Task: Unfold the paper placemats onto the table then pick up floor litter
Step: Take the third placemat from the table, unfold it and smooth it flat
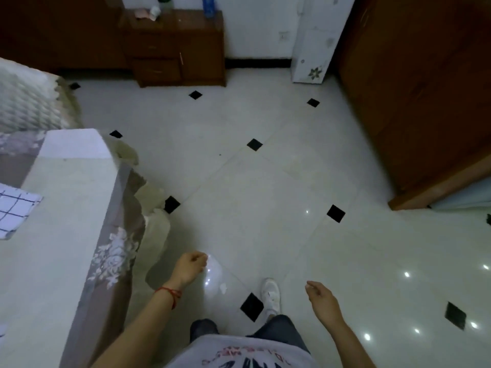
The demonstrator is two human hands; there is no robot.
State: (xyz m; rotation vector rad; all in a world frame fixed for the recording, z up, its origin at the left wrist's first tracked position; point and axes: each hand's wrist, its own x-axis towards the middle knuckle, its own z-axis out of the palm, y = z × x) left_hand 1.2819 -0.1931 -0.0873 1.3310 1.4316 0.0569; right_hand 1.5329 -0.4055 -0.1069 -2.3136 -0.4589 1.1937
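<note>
The person stands on the glossy white tiled floor [265, 181], set with small black diamond insets. At nine o'clock stands the table [66, 208], draped in a pale cover with a grey floral border, and a checked paper placemat [13, 211] lies flat near its left edge, only partly in sight. The left hand [190, 268] hangs at about seven o'clock with a red string around the wrist, fingers loosely curled and gripping nothing that I can see. The right hand [320, 294] hangs at five o'clock, fingers relaxed and slack, also empty. Between them, just off the left hand, a small white scrap of litter [223, 288] lies on the tile beside a white shoe [271, 293]. At twelve o'clock a brown wooden cabinet [175, 46] stands against the wall; a dark wooden wardrobe [411, 88] fills two o'clock.
</note>
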